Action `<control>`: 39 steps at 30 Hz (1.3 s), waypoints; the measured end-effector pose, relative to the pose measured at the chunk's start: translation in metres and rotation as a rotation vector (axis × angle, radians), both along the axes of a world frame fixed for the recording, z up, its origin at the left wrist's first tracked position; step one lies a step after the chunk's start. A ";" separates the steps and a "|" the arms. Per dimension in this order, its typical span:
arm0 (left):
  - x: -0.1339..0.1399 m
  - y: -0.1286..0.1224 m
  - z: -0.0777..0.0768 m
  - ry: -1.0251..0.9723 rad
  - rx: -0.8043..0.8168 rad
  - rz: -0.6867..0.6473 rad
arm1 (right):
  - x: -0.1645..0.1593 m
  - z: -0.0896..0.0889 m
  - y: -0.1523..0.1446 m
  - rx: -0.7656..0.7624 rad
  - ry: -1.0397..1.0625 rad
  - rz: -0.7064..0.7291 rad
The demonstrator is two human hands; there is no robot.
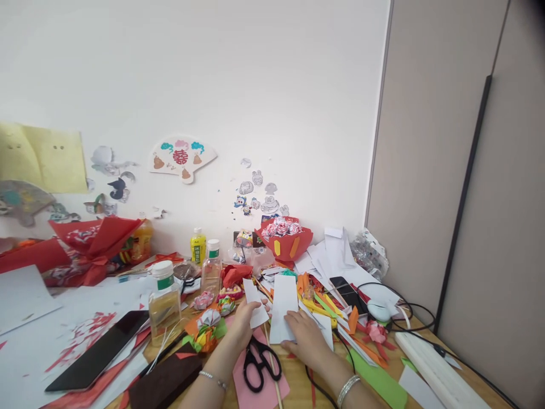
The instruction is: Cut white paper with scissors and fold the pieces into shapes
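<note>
Between the thumb and fingers of my left hand (pixel 244 321) is a narrow white paper strip (pixel 254 300), held up at a slant. My right hand (pixel 305 335) lies with its fingers spread over a larger white paper rectangle (pixel 284 301); whether it grips the sheet I cannot tell, as the fingertips only rest on its face. Black-handled scissors (pixel 260 366) lie just below my left hand, on a pink paper sheet (pixel 244 392), with their blades partly covered. A thin wooden stick (pixel 275 372) runs beside the scissors.
Two clear bottles (pixel 165 307) and a dark tablet (pixel 100 349) stand or lie to the left. A red paper bouquet (pixel 286 244) is at the back. At right are a phone (pixel 349 293), a white mouse (pixel 378 310), a black cable (pixel 419 325) and a long white power strip (pixel 440 369).
</note>
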State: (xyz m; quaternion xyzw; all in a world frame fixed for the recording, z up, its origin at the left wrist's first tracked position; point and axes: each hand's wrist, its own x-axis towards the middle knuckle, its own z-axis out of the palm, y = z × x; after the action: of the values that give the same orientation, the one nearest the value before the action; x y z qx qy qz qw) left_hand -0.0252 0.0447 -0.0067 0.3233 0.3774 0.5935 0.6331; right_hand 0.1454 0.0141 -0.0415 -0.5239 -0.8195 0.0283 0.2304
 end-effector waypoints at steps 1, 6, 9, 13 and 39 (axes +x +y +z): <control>0.001 0.000 -0.001 0.000 0.002 -0.004 | -0.001 0.001 0.001 0.010 -0.010 -0.002; 0.003 0.002 -0.007 -0.018 0.003 -0.039 | -0.002 0.005 0.003 0.031 0.004 -0.034; 0.004 0.001 -0.008 0.022 0.005 -0.043 | -0.001 0.007 0.004 0.027 0.067 -0.091; 0.004 -0.002 -0.006 0.078 0.023 -0.076 | 0.000 0.007 0.003 0.065 0.091 -0.111; 0.008 -0.003 -0.010 0.301 -0.088 -0.079 | -0.010 -0.006 0.008 0.121 -0.089 -0.160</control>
State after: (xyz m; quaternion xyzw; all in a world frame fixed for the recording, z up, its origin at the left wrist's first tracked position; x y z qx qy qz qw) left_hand -0.0172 0.0412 -0.0168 0.3951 0.4806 0.4959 0.6058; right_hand 0.1357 0.0217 -0.0473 -0.5735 -0.7847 -0.0630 0.2268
